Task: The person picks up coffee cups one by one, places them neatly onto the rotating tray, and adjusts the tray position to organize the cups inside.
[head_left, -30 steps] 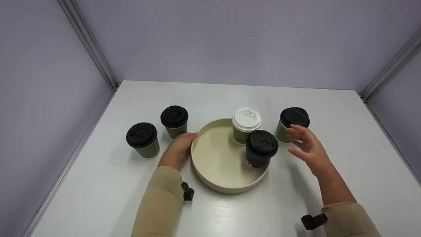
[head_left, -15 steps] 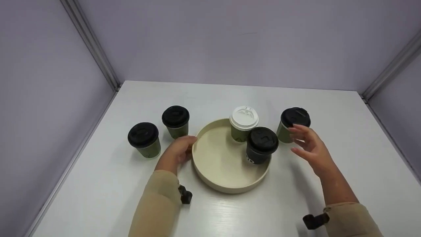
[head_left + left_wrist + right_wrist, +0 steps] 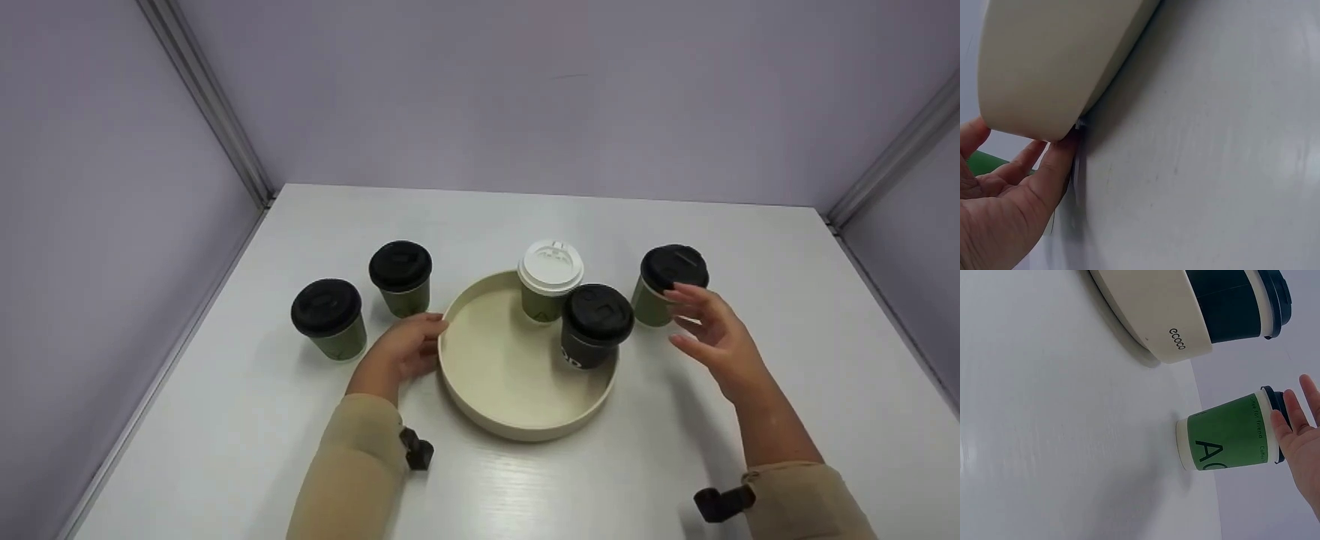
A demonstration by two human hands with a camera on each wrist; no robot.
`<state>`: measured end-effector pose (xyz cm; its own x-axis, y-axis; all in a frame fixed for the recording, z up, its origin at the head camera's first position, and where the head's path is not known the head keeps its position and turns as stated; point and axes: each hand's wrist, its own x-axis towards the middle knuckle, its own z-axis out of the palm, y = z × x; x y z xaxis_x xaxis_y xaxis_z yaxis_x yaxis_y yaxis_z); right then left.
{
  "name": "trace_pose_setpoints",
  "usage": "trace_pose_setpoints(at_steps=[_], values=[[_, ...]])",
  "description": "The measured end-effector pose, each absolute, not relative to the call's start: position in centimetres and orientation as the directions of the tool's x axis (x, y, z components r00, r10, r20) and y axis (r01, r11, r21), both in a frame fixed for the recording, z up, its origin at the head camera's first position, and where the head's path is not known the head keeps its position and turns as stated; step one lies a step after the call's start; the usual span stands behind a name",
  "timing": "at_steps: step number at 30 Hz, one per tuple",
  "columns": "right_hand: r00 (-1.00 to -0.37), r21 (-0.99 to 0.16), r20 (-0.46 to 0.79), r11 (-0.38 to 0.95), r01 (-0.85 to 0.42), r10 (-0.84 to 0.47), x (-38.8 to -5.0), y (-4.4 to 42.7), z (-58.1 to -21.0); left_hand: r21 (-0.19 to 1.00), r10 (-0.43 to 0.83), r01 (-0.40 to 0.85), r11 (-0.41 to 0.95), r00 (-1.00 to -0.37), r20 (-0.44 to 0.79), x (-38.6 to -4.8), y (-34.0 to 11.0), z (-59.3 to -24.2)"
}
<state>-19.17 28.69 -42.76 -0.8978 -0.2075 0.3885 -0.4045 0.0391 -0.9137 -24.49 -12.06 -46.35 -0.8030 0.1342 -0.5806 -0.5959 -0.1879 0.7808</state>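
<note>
At the left edge of the round cream tray (image 3: 517,375), my left hand (image 3: 405,349) grips the rim, its thumb high and fingers low on the outer wall (image 3: 1033,73). Two cups stand on the tray's right side: a green one with a white lid (image 3: 551,270) and a dark one with a black lid (image 3: 596,322). My right hand (image 3: 716,337) is held beside a black-lidded green cup (image 3: 652,300), fingers spread and loosely bent, holding nothing. In the right wrist view the fingertips are near that green cup's (image 3: 1230,433) lid; contact cannot be told.
Two more black-lidded green cups stand upright left of the tray, one farther back (image 3: 405,289) and one at the far left (image 3: 337,330). Pale walls (image 3: 480,97) enclose the back and sides of the white table (image 3: 510,495).
The tray has turned anticlockwise, carrying the white-lidded cup left and the dark cup slightly away from me. My left hand has shifted slightly nearer me; my right has drifted slightly right.
</note>
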Motion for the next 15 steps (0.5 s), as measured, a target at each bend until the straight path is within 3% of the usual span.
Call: trace_pose_setpoints(at_steps=[15], values=[[-0.926, -0.917, 0.33, 0.172, -0.361, -0.183, -19.18, 29.23, -42.53, 0.801, 0.174, -0.574, -0.166, -0.817, -0.55, -23.71, -12.53, -46.97]])
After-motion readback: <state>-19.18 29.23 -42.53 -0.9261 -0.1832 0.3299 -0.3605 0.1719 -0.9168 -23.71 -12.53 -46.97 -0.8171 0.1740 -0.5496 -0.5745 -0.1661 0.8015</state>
